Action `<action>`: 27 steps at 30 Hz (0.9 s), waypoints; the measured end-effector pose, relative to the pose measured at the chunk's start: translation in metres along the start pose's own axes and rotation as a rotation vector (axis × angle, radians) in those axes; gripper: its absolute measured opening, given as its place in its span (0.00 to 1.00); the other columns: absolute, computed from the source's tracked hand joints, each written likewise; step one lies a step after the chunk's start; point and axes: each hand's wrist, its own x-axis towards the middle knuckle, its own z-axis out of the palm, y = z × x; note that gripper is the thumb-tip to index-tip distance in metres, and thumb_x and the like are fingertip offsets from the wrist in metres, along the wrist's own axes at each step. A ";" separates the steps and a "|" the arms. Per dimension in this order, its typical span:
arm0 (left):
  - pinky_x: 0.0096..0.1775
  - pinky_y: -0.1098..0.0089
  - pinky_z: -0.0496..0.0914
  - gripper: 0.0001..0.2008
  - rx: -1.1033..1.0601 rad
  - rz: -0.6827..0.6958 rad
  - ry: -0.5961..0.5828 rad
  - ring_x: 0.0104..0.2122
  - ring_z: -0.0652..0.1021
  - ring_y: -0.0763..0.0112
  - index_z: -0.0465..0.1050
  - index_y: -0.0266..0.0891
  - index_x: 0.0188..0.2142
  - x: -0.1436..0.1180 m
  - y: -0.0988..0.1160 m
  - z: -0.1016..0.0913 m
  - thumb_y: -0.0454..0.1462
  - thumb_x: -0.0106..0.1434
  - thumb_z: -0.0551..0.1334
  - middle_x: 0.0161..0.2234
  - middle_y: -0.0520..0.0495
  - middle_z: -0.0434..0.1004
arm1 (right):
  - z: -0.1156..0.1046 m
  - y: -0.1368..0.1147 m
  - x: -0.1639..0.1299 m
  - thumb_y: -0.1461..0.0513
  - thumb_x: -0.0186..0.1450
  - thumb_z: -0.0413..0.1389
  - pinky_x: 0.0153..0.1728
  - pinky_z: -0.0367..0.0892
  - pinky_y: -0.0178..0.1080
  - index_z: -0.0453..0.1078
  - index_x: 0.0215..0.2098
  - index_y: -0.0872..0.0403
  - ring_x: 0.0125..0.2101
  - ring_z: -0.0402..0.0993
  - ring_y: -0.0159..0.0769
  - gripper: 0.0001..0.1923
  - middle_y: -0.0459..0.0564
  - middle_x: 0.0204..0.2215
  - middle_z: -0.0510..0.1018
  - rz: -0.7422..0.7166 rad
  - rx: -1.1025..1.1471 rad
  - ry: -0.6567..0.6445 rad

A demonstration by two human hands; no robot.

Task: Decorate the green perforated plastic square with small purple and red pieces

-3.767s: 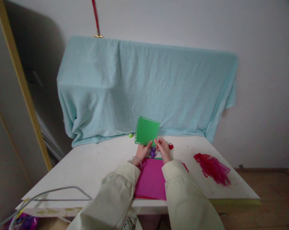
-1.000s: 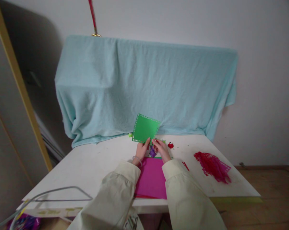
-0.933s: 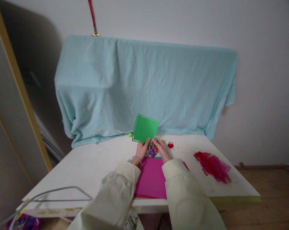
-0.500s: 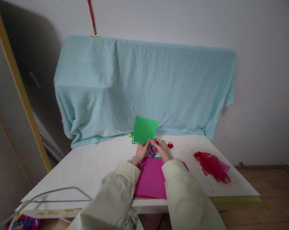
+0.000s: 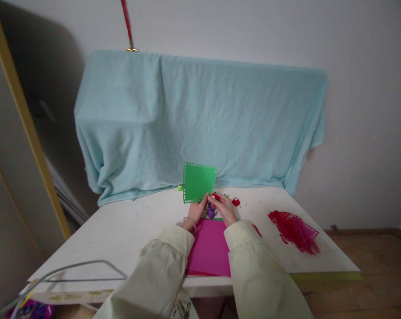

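My left hand (image 5: 196, 210) is closed on the lower right corner of a green sheet of paper (image 5: 198, 182), held upright above the table. Small holes run along the sheet's edges. Close beside it, my right hand (image 5: 224, 207) has its fingers closed around a small red object with a white spot (image 5: 215, 196), partly hidden by the fingers. Its kind is not clear. Between the hands, a shiny purple object (image 5: 211, 212) lies on the table. Magenta sheets (image 5: 209, 248) lie stacked under my forearms.
A small red figure with white eyes (image 5: 236, 202) and a green one (image 5: 179, 188) sit at the back. Perforated red and magenta scraps (image 5: 295, 231) lie at right, a red strip (image 5: 257, 230) nearer. A wire hanger (image 5: 87, 270) crosses the front left edge. Behind hangs a light blue cloth (image 5: 200, 110).
The green sheet has shifted slightly left and down and turned a little more upright. My right hand stays close to its corner, with more of the red object showing.
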 end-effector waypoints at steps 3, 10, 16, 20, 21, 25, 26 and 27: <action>0.35 0.68 0.67 0.20 0.020 0.016 -0.001 0.24 0.71 0.70 0.69 0.39 0.21 0.000 -0.001 0.000 0.53 0.54 0.62 0.17 0.52 0.69 | 0.000 -0.001 0.000 0.54 0.48 0.68 0.27 0.63 0.34 0.73 0.39 0.54 0.28 0.70 0.33 0.22 0.48 0.31 0.77 -0.014 0.013 0.033; 0.38 0.68 0.67 0.20 -0.014 0.017 0.026 0.26 0.73 0.69 0.70 0.39 0.22 0.000 0.001 0.001 0.53 0.54 0.62 0.18 0.50 0.71 | -0.002 0.002 0.000 0.55 0.46 0.69 0.24 0.64 0.34 0.73 0.41 0.54 0.28 0.72 0.34 0.25 0.50 0.35 0.78 -0.016 0.042 0.030; 0.33 0.70 0.66 0.19 -0.008 0.026 0.054 0.23 0.70 0.72 0.70 0.38 0.25 0.000 0.000 0.000 0.52 0.53 0.63 0.20 0.51 0.71 | -0.002 0.012 0.004 0.56 0.48 0.69 0.26 0.67 0.36 0.73 0.42 0.54 0.25 0.72 0.33 0.24 0.50 0.34 0.78 0.004 0.092 0.021; 0.31 0.70 0.64 0.19 0.001 0.055 0.034 0.21 0.68 0.74 0.70 0.38 0.26 0.003 -0.006 0.000 0.53 0.55 0.62 0.21 0.53 0.70 | -0.003 0.013 0.004 0.56 0.49 0.68 0.27 0.67 0.36 0.73 0.42 0.55 0.24 0.72 0.32 0.24 0.51 0.34 0.79 0.010 0.106 0.019; 0.31 0.70 0.64 0.19 0.008 0.060 0.021 0.20 0.67 0.75 0.69 0.38 0.26 0.003 -0.007 0.000 0.52 0.55 0.61 0.20 0.53 0.69 | -0.003 0.012 0.004 0.55 0.49 0.68 0.26 0.67 0.36 0.73 0.42 0.55 0.24 0.72 0.32 0.24 0.51 0.34 0.79 0.011 0.108 0.021; 0.30 0.71 0.63 0.19 0.011 0.063 0.004 0.20 0.67 0.75 0.68 0.38 0.24 0.003 -0.008 0.000 0.52 0.56 0.61 0.19 0.54 0.68 | -0.003 0.011 0.004 0.55 0.48 0.69 0.25 0.67 0.36 0.73 0.41 0.55 0.23 0.72 0.32 0.24 0.51 0.33 0.79 0.022 0.108 0.034; 0.30 0.71 0.63 0.19 0.007 0.068 0.005 0.20 0.67 0.75 0.68 0.38 0.24 0.003 -0.007 0.000 0.52 0.56 0.61 0.19 0.54 0.68 | -0.003 0.010 0.004 0.55 0.48 0.69 0.25 0.66 0.36 0.73 0.41 0.55 0.22 0.72 0.32 0.24 0.50 0.32 0.79 0.024 0.105 0.038; 0.29 0.71 0.64 0.19 0.001 0.070 0.004 0.20 0.67 0.75 0.68 0.38 0.24 0.002 -0.005 0.001 0.52 0.55 0.62 0.19 0.54 0.68 | -0.003 0.010 0.004 0.54 0.48 0.69 0.24 0.66 0.35 0.73 0.40 0.56 0.22 0.71 0.32 0.23 0.50 0.30 0.78 0.027 0.100 0.041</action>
